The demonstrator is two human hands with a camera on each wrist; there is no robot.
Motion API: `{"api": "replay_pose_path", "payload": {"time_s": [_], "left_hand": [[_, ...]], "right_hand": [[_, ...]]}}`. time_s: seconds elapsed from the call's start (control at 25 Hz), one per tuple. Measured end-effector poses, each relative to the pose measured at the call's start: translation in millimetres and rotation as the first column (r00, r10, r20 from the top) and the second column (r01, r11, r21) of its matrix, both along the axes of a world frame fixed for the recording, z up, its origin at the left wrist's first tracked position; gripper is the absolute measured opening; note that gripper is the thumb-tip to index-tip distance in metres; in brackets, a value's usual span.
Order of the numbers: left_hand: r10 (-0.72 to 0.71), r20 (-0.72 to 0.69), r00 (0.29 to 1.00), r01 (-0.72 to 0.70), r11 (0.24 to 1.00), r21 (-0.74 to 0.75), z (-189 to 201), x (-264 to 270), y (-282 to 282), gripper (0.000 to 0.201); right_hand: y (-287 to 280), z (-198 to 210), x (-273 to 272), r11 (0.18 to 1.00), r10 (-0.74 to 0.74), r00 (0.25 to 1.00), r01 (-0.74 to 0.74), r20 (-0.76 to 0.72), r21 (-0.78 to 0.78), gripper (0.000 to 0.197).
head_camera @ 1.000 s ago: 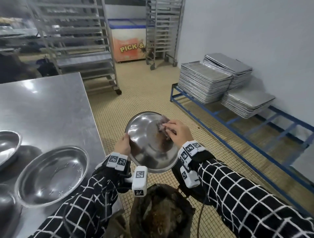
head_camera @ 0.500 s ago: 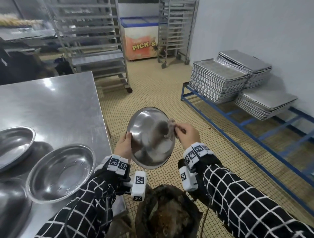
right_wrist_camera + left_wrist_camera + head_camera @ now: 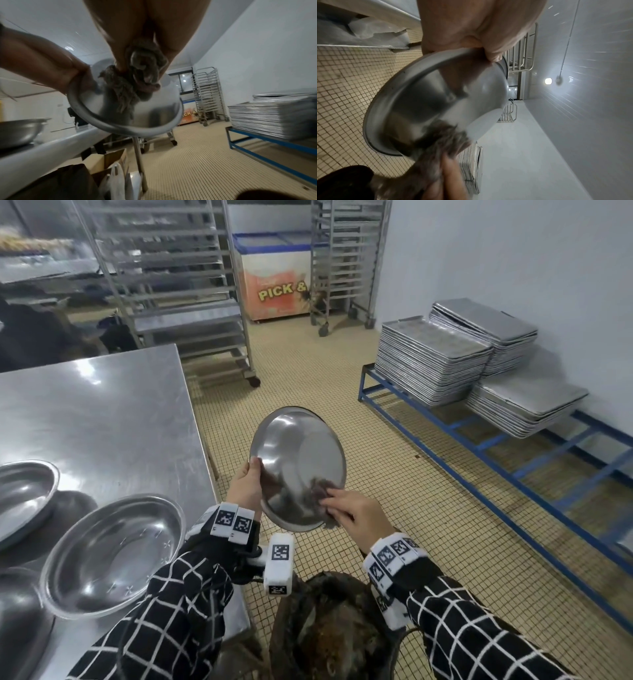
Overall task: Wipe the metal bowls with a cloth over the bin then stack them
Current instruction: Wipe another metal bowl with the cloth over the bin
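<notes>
Bowl (image 3: 297, 467) tilted on edge in midair, over the floor just above the dark bin (image 3: 334, 625), concave side facing the person. Left hand (image 3: 247, 491) grips its left rim, thumb curled over the lip inside, other fingers behind. Right hand (image 3: 356, 513) pinches a bunched grey cloth (image 3: 320, 491) and presses it against the lower inside wall near the rim; fingers bent round the wad, not spread.

Handling, judged: thin stamped steel, light, rigid, smooth and likely slippery, especially if greasy. Rim is the only real hold; rolled lip gives the thumb a catch. One-hand rim grip means wiping pressure can twist the bowl, so push toward the holding palm. Cloth soft and frayed, conforms to the curve.

Room: steel table (image 3: 102, 412) edge just left of the left hand, with more bowls (image 3: 113, 553) on it near the corner, one upright and open for stacking into. Blue rack (image 3: 479, 470) with stacked trays (image 3: 431, 361) well apart on the right. Open tiled floor ahead. Bin mouth close under the wrists, so little drop room downward.
</notes>
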State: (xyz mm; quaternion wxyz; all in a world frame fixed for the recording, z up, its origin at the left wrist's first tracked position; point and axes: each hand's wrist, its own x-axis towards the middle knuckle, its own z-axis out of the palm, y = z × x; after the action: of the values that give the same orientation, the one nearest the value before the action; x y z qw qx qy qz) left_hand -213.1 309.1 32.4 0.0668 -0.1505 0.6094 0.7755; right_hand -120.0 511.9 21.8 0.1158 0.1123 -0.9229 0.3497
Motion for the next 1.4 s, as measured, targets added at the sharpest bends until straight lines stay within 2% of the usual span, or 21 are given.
{"api": "replay_pose_path", "payload": {"time_s": [0.08, 0.12, 0.2, 0.24, 0.28, 0.32, 0.36, 0.44, 0.52, 0.68, 0.84, 0.96, 1.04, 1.16, 1.24, 1.4], "left_hand": [[-0.001, -0.02, 1.0, 0.001, 1.0, -0.009, 0.4, 0.2, 2.2, 0.026], [-0.006, -0.023, 1.0, 0.005, 1.0, -0.019, 1.2, 1.4, 3.1, 0.026], [-0.033, -0.014, 0.999, 0.033, 0.999, -0.031, 3.1, 5.4, 5.4, 0.025], [-0.053, -0.012, 0.999, 0.053, 0.998, -0.033, 4.7, 8.2, 7.6, 0.025], [-0.068, -0.014, 0.998, 0.068, 0.997, -0.037, 6.0, 10.9, 10.3, 0.025], [-0.088, -0.023, 0.996, 0.086, 0.995, -0.047, 7.7, 13.6, 13.5, 0.026], [-0.117, -0.037, 0.992, 0.115, 0.992, -0.061, 10.9, 17.1, 17.2, 0.027], [-0.171, -0.071, 0.983, 0.164, 0.982, -0.098, 17.9, 22.6, 22.2, 0.029], [-0.177, -0.099, 0.979, 0.165, 0.978, -0.125, 29.1, 26.9, 24.3, 0.027], [-0.204, -0.131, 0.97, 0.196, 0.978, -0.072, 47.8, 31.2, 22.9, 0.023], [-0.169, -0.113, 0.979, 0.169, 0.986, -0.012, 54.2, 28.3, 13.2, 0.024], [-0.109, -0.12, 0.987, 0.107, 0.994, -0.028, 52.8, 23.6, 6.8, 0.027], [-0.097, -0.124, 0.988, 0.092, 0.995, -0.048, 49.5, 23.3, 6.5, 0.033], [-0.113, -0.111, 0.987, 0.104, 0.991, -0.088, 48.2, 26.8, 10.1, 0.03], [-0.14, -0.124, 0.982, 0.129, 0.988, -0.09, 48.0, 29.0, 12.0, 0.025], [-0.21, -0.123, 0.97, 0.203, 0.977, -0.067, 48.9, 31.3, 12.8, 0.024]], "right_hand": [[7.3, -8.7, 3.8, 0.976, -0.181, 0.979, 0.19, 0.088, -0.102, 0.022], [8.5, -8.2, 5.1, 0.915, -0.316, 0.938, 0.341, 0.139, -0.217, 0.019], [3.7, -2.2, 8.8, 0.705, -0.523, 0.823, 0.563, 0.219, -0.431, 0.012], [-2.4, 3.3, 12.2, 0.637, -0.556, 0.8, 0.584, 0.225, -0.503, 0.013], [-11.2, 9.0, 15.7, 0.619, -0.547, 0.81, 0.562, 0.212, -0.549, 0.016], [-21.6, 12.5, 18.7, 0.652, -0.5, 0.847, 0.505, 0.179, -0.566, 0.021], [-33.1, 14.9, 21.6, 0.726, -0.431, 0.893, 0.428, 0.128, -0.538, 0.027], [-50.7, 12.3, 21.5, 0.904, -0.277, 0.961, 0.259, -0.002, -0.341, 0.044], [-52.5, 9.5, 9.7, 0.97, -0.19, 0.976, 0.171, -0.102, -0.172, 0.055], [-24.5, 21.0, -30.3, 0.962, -0.268, 0.945, 0.251, -0.188, -0.109, 0.058], [6.9, 20.7, -32.4, 0.89, -0.399, 0.917, 0.391, 0.012, -0.233, 0.055], [-1.1, -0.5, -3.2, 0.881, -0.393, 0.918, 0.394, 0.057, -0.26, 0.054], [-17.2, -16.4, 8.4, 0.921, -0.309, 0.951, 0.298, -0.003, -0.249, 0.056], [-45.4, -18.4, 7.4, 0.976, -0.201, 0.969, 0.185, -0.143, -0.118, 0.058], [-57.6, -3.4, 0.7, 0.977, -0.211, 0.959, 0.202, -0.19, -0.066, 0.057], [-53.3, 32.0, -30.1, 0.922, -0.378, 0.899, 0.387, -0.221, 0.0, 0.061]]}}
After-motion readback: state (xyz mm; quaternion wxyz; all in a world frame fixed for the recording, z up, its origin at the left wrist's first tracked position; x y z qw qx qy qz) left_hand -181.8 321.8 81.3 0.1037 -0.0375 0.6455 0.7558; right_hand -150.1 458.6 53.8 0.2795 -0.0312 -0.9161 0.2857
